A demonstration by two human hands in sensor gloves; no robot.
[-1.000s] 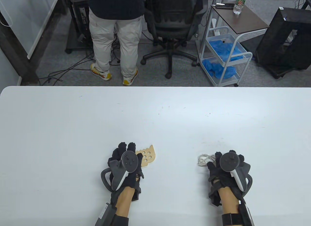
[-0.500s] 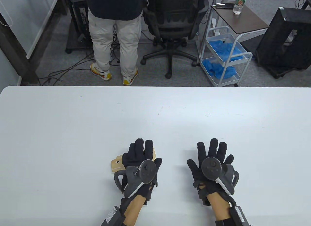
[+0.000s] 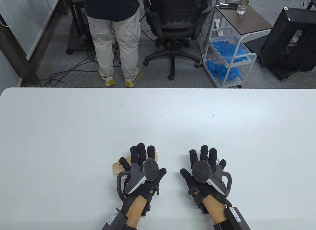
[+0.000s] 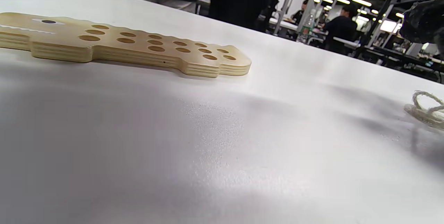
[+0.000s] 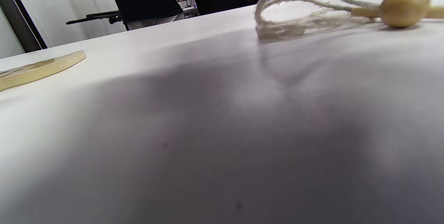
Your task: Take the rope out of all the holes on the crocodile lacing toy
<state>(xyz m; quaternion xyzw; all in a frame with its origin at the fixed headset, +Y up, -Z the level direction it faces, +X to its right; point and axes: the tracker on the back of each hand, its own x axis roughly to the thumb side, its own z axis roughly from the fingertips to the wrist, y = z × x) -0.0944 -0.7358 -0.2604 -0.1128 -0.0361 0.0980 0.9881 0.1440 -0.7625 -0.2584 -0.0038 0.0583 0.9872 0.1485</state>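
Note:
The wooden crocodile lacing toy (image 3: pixel 118 167) lies flat on the white table (image 3: pixel 74 131). Its head pokes out left of my left hand (image 3: pixel 145 160). In the left wrist view the toy (image 4: pixel 121 45) shows several holes with no rope in them. The cream rope (image 5: pixel 305 19) with its wooden bead (image 5: pixel 404 7) lies loose in a small heap, apart from the toy. In the table view it is mostly hidden under my right hand (image 3: pixel 198 163). Both hands are open with fingers spread, palms down, holding nothing. No fingers show in either wrist view.
The rope also shows at the right edge of the left wrist view (image 4: pixel 426 109). Beyond the table's far edge are a standing person (image 3: pixel 113 37), an office chair (image 3: pixel 172 25) and a white cart (image 3: pixel 229 59).
Both hands have opened from curled to flat, spread fingers. The left hand let go of the toy and shifted right; the right hand let go of the rope and shifted left over it.

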